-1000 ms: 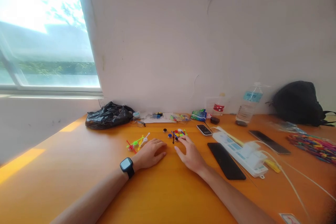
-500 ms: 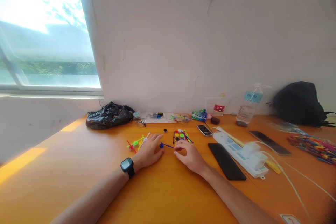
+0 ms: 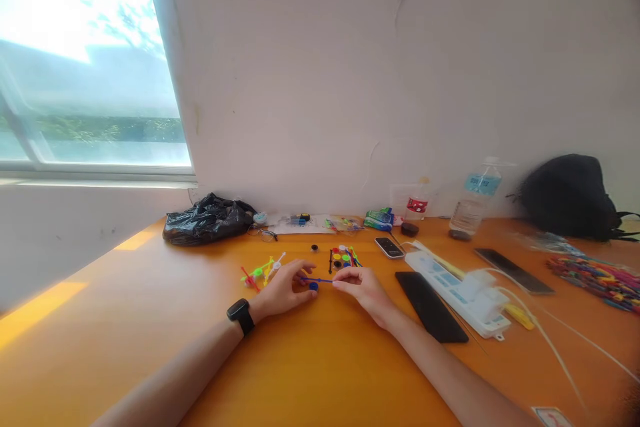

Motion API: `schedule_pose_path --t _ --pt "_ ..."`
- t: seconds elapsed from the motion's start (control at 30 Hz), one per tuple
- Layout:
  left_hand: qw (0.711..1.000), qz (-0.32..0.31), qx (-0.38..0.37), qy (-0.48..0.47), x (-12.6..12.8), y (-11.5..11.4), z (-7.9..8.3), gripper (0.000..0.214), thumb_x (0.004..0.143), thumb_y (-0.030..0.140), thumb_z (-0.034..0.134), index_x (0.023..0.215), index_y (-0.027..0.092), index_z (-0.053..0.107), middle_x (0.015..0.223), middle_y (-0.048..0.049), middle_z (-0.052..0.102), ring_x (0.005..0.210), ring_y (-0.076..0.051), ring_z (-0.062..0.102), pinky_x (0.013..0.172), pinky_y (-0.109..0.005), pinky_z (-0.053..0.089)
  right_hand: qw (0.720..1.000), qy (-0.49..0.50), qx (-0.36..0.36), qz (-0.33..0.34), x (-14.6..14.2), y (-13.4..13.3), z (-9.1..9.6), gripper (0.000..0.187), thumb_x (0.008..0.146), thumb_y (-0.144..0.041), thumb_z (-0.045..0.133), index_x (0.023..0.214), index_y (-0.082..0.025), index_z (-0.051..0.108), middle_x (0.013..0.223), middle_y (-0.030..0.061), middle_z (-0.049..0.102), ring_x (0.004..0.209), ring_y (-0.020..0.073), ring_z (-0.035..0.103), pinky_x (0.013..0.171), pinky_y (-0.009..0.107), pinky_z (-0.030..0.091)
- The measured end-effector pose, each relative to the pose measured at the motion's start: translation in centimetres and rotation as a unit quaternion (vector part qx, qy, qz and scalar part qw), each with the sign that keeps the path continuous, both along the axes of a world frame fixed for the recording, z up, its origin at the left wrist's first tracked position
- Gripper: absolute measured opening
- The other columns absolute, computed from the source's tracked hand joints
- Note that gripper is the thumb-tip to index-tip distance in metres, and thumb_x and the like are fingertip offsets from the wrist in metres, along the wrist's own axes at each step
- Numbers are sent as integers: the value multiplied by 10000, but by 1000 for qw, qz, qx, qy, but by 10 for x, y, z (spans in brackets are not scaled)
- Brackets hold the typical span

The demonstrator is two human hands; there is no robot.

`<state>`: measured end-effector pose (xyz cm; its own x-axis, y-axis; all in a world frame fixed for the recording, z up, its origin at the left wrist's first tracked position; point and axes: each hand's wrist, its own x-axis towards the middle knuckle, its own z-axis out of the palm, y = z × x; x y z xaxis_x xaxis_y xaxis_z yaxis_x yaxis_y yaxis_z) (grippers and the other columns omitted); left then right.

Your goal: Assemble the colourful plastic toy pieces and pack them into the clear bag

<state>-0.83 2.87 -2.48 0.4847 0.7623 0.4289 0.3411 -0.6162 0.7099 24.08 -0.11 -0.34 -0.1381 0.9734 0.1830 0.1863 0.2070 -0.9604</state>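
Note:
My right hand (image 3: 364, 290) pinches the right end of a thin blue plastic spinner arrow (image 3: 323, 279) between thumb and fingertips. Across from it, my left hand (image 3: 285, 288) has thumb and fingers apart, around the arrow's left end. A small round blue base (image 3: 313, 286) sits at the left thumb tip, just below the arrow; whether the thumb touches it I cannot tell. Left of my left hand lie several coloured arrow spinners (image 3: 259, 272). Beyond my right hand is a group of loose discs and arrows (image 3: 345, 257). One black disc (image 3: 314, 248) stands apart farther back.
A black plastic bag (image 3: 207, 219), glasses (image 3: 263, 234) and a paper sheet (image 3: 320, 223) lie along the wall. To the right are a black phone-like slab (image 3: 431, 307), a white power strip (image 3: 450, 285) with cables, a bottle (image 3: 473, 207) and a black backpack (image 3: 565, 197).
The blue arrow has come away from its round blue base and is now raised level between my hands. The base has shifted slightly right and nearer. My left wrist has turned a little.

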Motion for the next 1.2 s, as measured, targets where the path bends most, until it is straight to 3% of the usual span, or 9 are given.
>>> schedule_pose_path --t 0.27,0.67,0.93,1.2 --pt "998 -6 31 47 2 -4 13 178 917 327 665 1032 214 739 989 -48 739 886 -174 684 802 -285 562 1000 -11 -3 28 -4 5 -15 336 739 -486 812 886 -184 796 964 77 774 961 257 698 927 383 521" --pt "998 -13 14 65 4 -8 19 251 962 416 601 1000 221 754 975 -46 746 859 -174 679 763 -275 545 997 11 52 47 -5 3 -7 318 812 -494 771 936 -204 804 1057 77 746 1038 245 679 980 372 507" --pt "997 -6 34 68 5 -10 20 218 943 378 628 1046 230 751 994 -45 751 875 -178 676 768 -273 531 994 -64 78 37 -2 6 -8 318 856 -490 709 889 -187 798 968 81 758 951 241 692 914 369 528" --pt "997 -15 40 65 7 -11 24 212 980 319 578 915 219 754 910 -25 741 811 -157 662 742 -257 500 992 -68 95 48 -3 7 -13 252 854 -428 716 902 -188 773 956 76 757 933 236 701 894 359 545"
